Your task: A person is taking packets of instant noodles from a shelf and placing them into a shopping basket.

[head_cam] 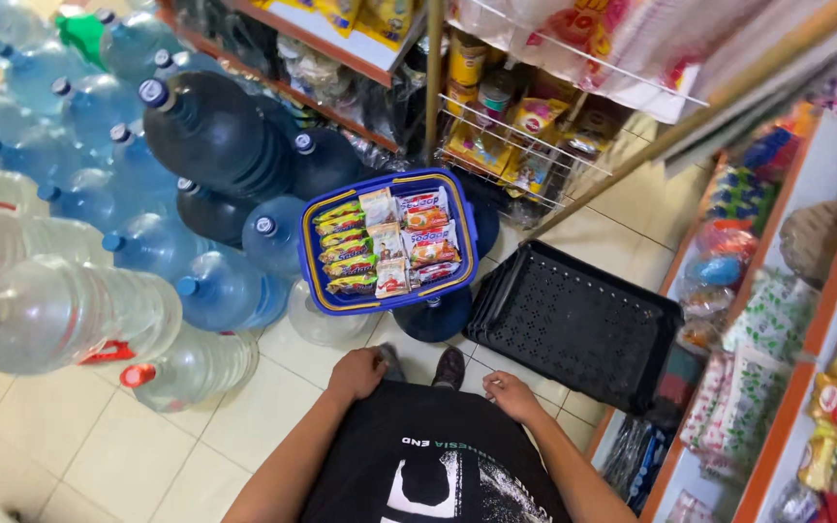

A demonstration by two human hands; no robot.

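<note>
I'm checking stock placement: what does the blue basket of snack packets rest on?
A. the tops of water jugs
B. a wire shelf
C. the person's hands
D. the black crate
A: the blue basket sits on the tops of blue water jugs, apart from the black crate on the floor.

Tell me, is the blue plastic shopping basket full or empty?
Full: the blue plastic shopping basket holds rows of snack packets covering its bottom.

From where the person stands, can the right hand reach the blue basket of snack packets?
Probably yes, by leaning forward: the right hand hangs empty at the waist, and nothing stands between it and the blue basket.
</note>
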